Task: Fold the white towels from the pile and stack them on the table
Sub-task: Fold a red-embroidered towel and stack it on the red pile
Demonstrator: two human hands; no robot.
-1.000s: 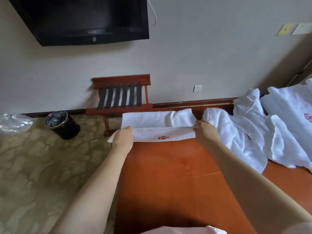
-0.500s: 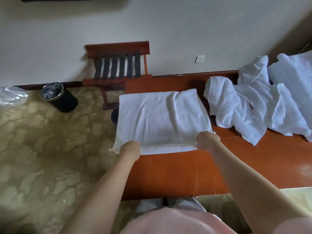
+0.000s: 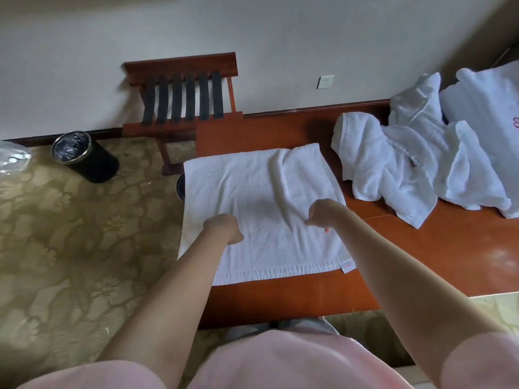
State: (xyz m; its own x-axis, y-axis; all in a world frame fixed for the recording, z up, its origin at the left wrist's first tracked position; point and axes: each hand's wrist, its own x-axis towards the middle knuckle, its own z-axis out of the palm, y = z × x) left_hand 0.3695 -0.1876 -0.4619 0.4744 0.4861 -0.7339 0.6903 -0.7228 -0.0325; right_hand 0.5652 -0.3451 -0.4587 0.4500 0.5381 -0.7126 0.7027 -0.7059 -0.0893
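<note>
Fingers of left hand (image 3: 223,228) and right hand (image 3: 323,213) are hidden, so grip cannot be told; the towel (image 3: 252,197), creased and overhanging the worktop (image 3: 280,299) edge, may fold crooked.

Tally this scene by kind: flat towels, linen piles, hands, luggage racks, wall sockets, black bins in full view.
Flat towel: 1
Linen pile: 1
Hands, left hand and right hand: 2
Luggage rack: 1
Wall socket: 1
Black bin: 1
Total: 7

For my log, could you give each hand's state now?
Left hand: on the white towel, fingers hidden, cannot tell.
Right hand: likewise cannot tell.
</note>
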